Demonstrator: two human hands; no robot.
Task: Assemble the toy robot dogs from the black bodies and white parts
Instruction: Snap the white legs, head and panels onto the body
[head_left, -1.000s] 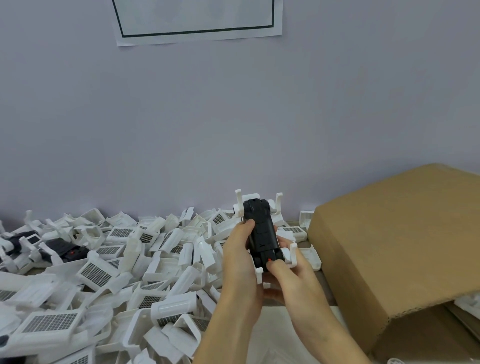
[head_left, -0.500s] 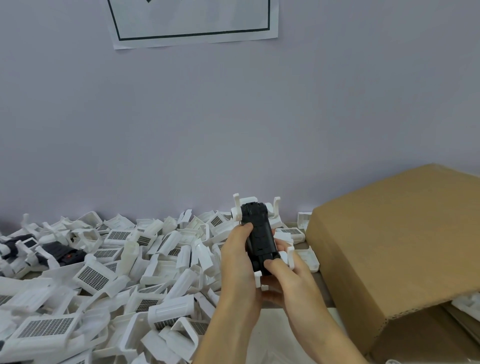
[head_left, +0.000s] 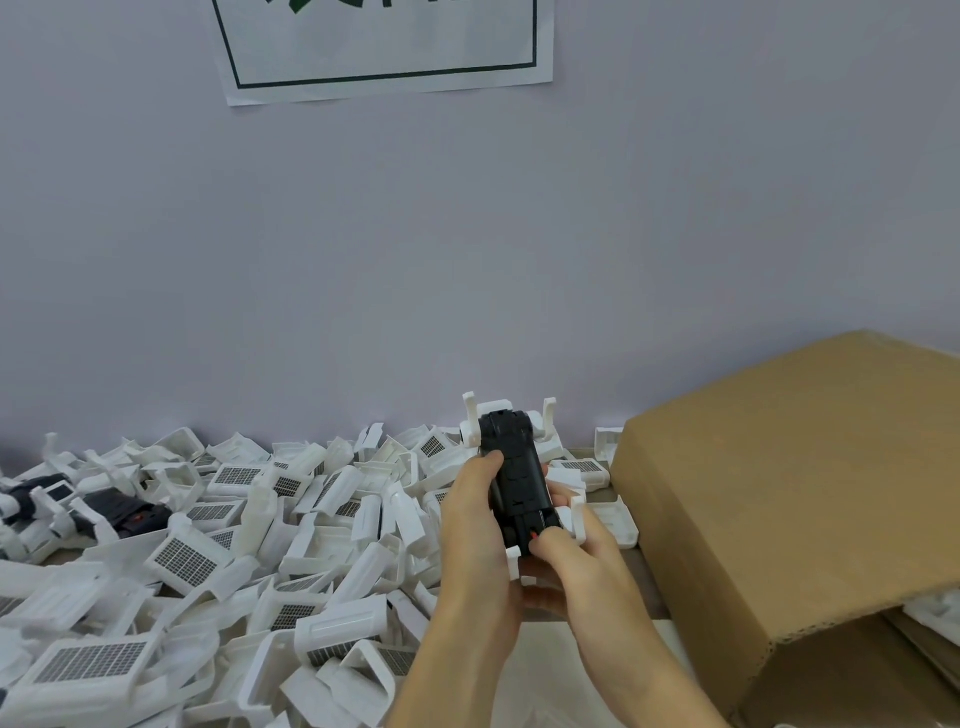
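Observation:
I hold one toy robot dog (head_left: 517, 478) belly-up above the table, a black body with white legs sticking up at its far end. My left hand (head_left: 475, 525) grips its left side, thumb lying along the black body. My right hand (head_left: 576, 556) holds the near end from below and the right, with the thumb tip pressed on a small red switch (head_left: 533, 535). A big heap of loose white parts (head_left: 218, 530), many with grey grille panels, covers the table to the left.
A brown cardboard box (head_left: 789, 488) lies on its side close on the right, its opening facing me. Two more black bodies (head_left: 122, 512) lie in the heap at the far left. A paper sign (head_left: 384, 47) hangs on the wall behind.
The dog and both hands stay almost in place. My right thumb has shifted slightly on the near end, and the red switch shows beside its tip. The view tilted up a little.

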